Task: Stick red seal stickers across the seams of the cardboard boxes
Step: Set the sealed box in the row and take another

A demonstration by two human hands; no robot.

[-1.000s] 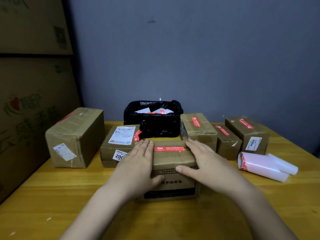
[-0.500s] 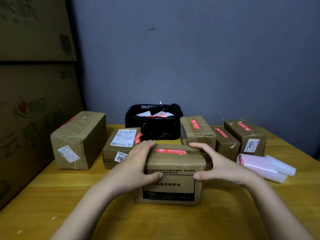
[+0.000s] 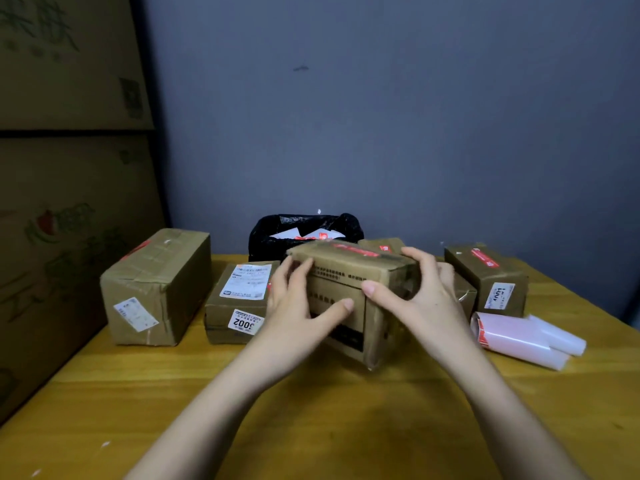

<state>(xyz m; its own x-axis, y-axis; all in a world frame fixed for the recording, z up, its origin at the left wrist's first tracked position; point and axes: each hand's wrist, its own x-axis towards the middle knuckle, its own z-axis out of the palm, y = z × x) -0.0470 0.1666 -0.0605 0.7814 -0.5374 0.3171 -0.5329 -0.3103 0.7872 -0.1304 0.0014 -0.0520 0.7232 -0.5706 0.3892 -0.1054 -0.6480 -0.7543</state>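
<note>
Held box [image 3: 349, 292] centre of table [image 3: 311, 427], between left hand [image 3: 294, 306] and right hand [image 3: 422, 296]. Left of it — labelled box [image 3: 239, 303], then big box [image 3: 156, 289] further left. Bin [image 3: 273, 233] behind. Right — another box [image 3: 488, 278], sticker roll [image 3: 516, 334] in front of it.

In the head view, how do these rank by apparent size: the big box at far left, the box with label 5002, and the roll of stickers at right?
Largest to smallest, as they look:
1. Big box at far left
2. Box with label 5002, partly hidden by the left hand
3. Roll of stickers

The roll lies nearer, so its true size is unsure.
</note>
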